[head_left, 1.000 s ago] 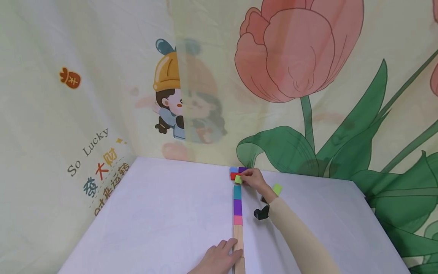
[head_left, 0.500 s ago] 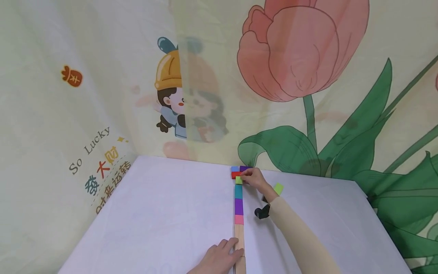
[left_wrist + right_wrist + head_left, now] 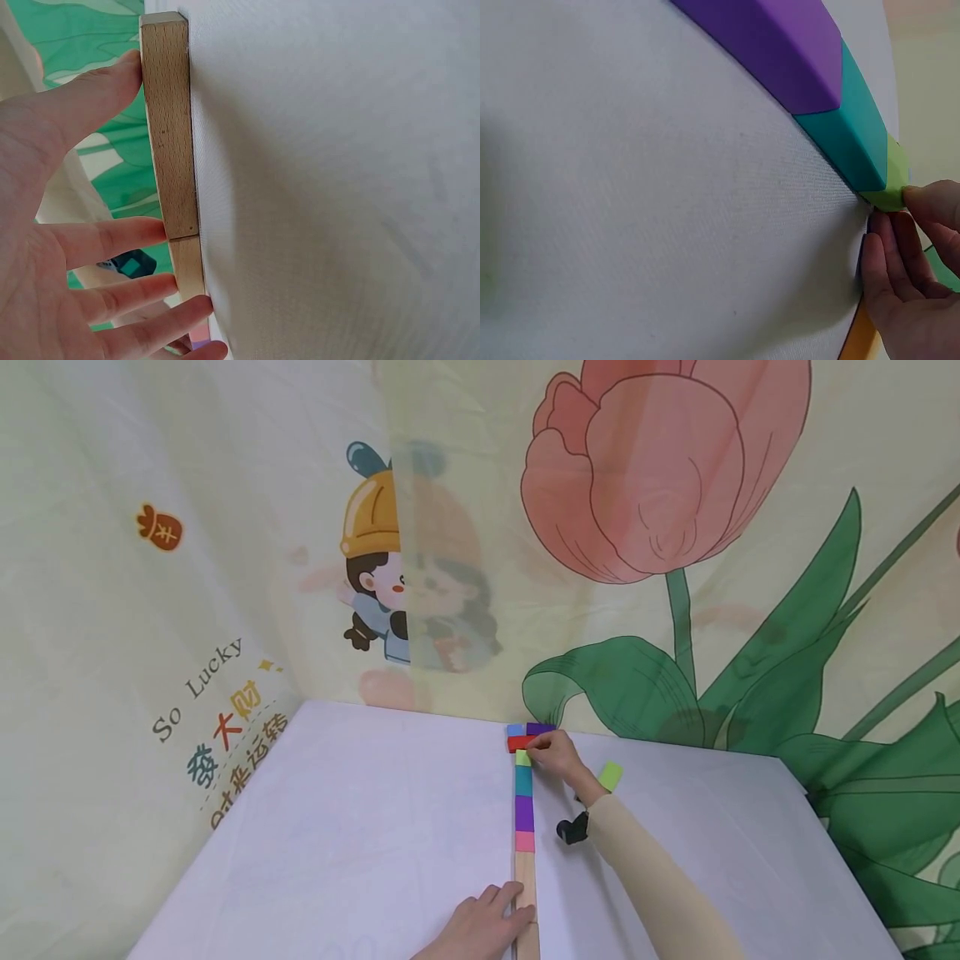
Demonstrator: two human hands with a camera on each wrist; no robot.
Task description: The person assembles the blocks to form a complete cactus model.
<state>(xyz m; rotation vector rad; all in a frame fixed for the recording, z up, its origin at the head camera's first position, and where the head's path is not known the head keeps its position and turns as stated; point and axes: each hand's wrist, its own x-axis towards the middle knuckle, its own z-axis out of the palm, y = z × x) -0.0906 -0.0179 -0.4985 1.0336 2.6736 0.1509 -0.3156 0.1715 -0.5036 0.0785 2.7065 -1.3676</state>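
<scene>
A straight row of blocks runs away from me on the white table. Wooden blocks (image 3: pixel 525 868) form its near end, then a pink block (image 3: pixel 524 842), a purple block (image 3: pixel 524 814), a teal block (image 3: pixel 847 142) and a lime-green block (image 3: pixel 889 178). My right hand (image 3: pixel 557 753) pinches the lime-green block at the teal block's far end. My left hand (image 3: pixel 480 927) rests with extended fingers on the wooden blocks; in the left wrist view its thumb and fingertips (image 3: pixel 154 229) touch their side. Just past the lime-green block lies a red block (image 3: pixel 517 744).
Behind the red block are a blue block (image 3: pixel 515 729) and a dark purple block (image 3: pixel 540 728). An orange block (image 3: pixel 859 331) shows below my right fingers. Another lime-green block (image 3: pixel 612 775) lies right of my wrist, which wears a black device (image 3: pixel 573 829). Printed curtains border the table.
The lime-green block, tilted and apart from the row a second ago, now sits in line against the teal block. My right hand stays on it; the left hand has not moved.
</scene>
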